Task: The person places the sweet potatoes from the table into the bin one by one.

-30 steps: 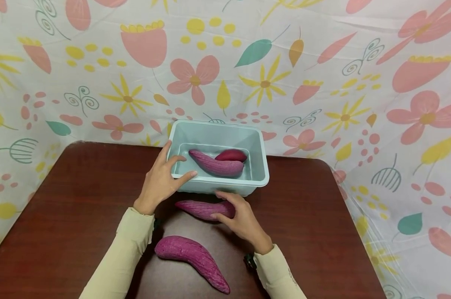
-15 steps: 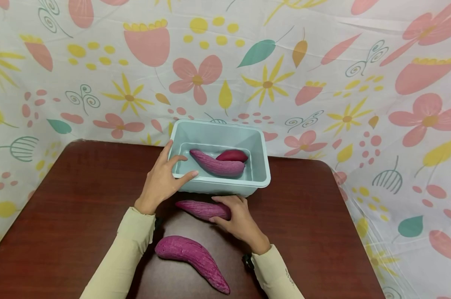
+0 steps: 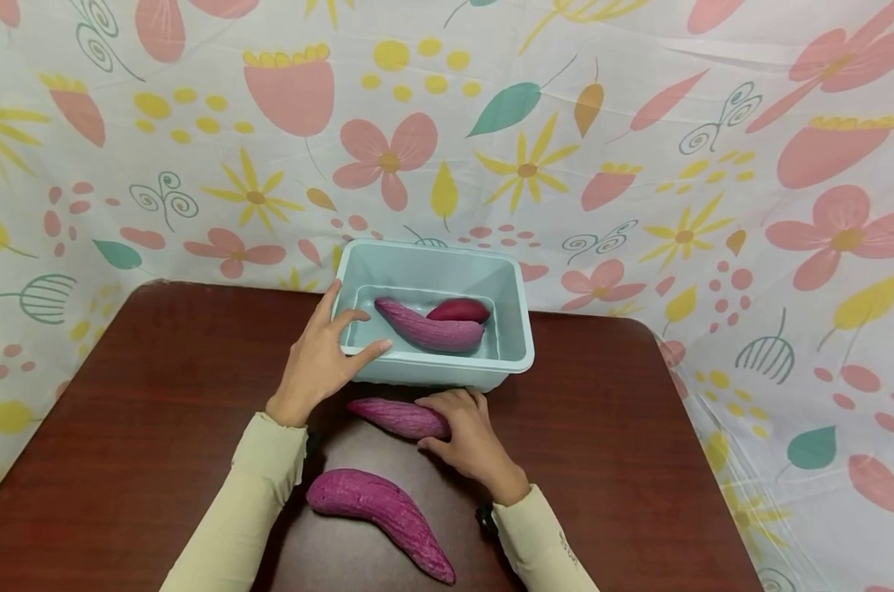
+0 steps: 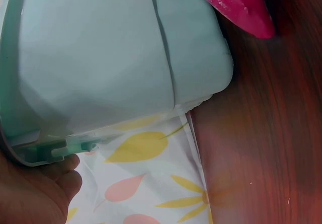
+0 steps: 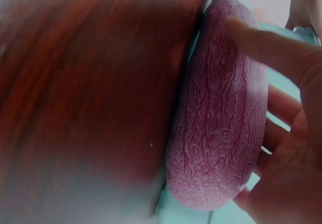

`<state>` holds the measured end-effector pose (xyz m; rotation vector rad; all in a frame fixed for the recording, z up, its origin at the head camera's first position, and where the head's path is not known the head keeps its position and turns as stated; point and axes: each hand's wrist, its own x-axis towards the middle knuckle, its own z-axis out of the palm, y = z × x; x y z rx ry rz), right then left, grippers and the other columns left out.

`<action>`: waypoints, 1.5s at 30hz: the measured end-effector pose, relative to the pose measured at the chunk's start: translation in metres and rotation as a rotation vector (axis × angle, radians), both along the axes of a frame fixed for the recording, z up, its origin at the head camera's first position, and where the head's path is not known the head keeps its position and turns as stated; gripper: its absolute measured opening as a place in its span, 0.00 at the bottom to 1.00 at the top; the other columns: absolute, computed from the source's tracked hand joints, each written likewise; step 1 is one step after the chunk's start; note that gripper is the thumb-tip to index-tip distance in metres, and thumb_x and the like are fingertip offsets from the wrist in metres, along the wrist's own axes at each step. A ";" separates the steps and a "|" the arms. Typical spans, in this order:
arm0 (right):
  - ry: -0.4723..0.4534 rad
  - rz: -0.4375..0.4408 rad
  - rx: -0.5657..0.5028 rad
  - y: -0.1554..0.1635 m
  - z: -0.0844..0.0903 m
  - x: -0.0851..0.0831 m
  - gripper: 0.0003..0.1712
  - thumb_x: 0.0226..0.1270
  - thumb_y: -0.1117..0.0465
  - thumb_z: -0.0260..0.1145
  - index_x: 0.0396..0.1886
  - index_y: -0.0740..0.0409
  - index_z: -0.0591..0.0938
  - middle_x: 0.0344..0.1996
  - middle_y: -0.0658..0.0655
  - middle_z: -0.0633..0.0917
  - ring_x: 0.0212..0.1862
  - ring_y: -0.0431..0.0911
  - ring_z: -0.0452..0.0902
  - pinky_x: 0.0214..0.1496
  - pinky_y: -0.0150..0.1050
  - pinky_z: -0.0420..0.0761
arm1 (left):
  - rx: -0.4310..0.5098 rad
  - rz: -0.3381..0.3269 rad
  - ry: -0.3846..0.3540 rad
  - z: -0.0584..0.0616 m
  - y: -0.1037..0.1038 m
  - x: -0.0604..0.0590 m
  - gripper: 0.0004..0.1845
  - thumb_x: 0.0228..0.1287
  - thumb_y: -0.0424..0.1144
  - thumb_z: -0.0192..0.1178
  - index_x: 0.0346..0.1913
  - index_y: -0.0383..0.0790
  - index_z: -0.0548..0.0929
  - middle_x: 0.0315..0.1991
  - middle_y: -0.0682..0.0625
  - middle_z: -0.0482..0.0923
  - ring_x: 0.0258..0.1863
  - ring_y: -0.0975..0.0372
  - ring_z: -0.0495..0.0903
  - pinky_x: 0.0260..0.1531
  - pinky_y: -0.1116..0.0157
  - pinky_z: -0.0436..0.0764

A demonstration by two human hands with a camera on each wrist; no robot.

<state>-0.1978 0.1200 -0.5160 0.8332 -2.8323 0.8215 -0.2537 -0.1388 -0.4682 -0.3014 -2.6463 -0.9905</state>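
Note:
A light blue plastic bin (image 3: 435,372) stands at the back of the table, holding a long purple sweet potato (image 3: 432,330) and a shorter, redder one (image 3: 460,310). My left hand (image 3: 315,362) grips its front left corner, some fingers outside the rim, thumb and a finger over it; the left wrist view shows fingertips (image 4: 70,176) under the rim. Just in front of the bin, my right hand (image 3: 469,432) holds the right end of another purple sweet potato (image 3: 398,417), thumb on the near side, fingers on the far side. Its wrinkled skin fills the right wrist view.
Nearer the front lies a large curved purple sweet potato (image 3: 380,510), between the forearms. The dark red-brown wooden table (image 3: 602,460) extends to both sides. A flower-printed cloth (image 3: 639,123) hangs directly behind the bin and around the table.
My right hand has slid slightly left and closed its thumb and fingers around the sweet potato in front of the bin. The left hand keeps its place on the bin.

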 end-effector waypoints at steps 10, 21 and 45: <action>-0.004 -0.020 -0.012 -0.001 0.004 0.002 0.28 0.52 0.58 0.81 0.55 0.51 0.85 0.52 0.53 0.87 0.59 0.55 0.76 0.68 0.63 0.60 | 0.000 -0.005 0.006 0.000 0.001 -0.001 0.29 0.59 0.69 0.64 0.53 0.52 0.84 0.82 0.47 0.49 0.76 0.46 0.63 0.35 0.48 0.83; -0.021 -0.031 -0.014 -0.002 0.005 0.007 0.27 0.55 0.58 0.79 0.57 0.54 0.85 0.52 0.55 0.86 0.59 0.55 0.75 0.68 0.65 0.56 | -0.011 0.001 0.011 -0.001 0.000 0.001 0.29 0.59 0.70 0.63 0.52 0.53 0.84 0.82 0.46 0.49 0.75 0.46 0.65 0.29 0.52 0.82; 0.041 -0.022 -0.059 0.003 0.037 0.021 0.29 0.56 0.57 0.79 0.60 0.52 0.84 0.53 0.53 0.86 0.59 0.53 0.75 0.70 0.71 0.52 | -0.014 0.001 0.018 -0.002 0.001 0.000 0.29 0.60 0.69 0.63 0.53 0.51 0.84 0.82 0.45 0.50 0.66 0.45 0.75 0.27 0.54 0.82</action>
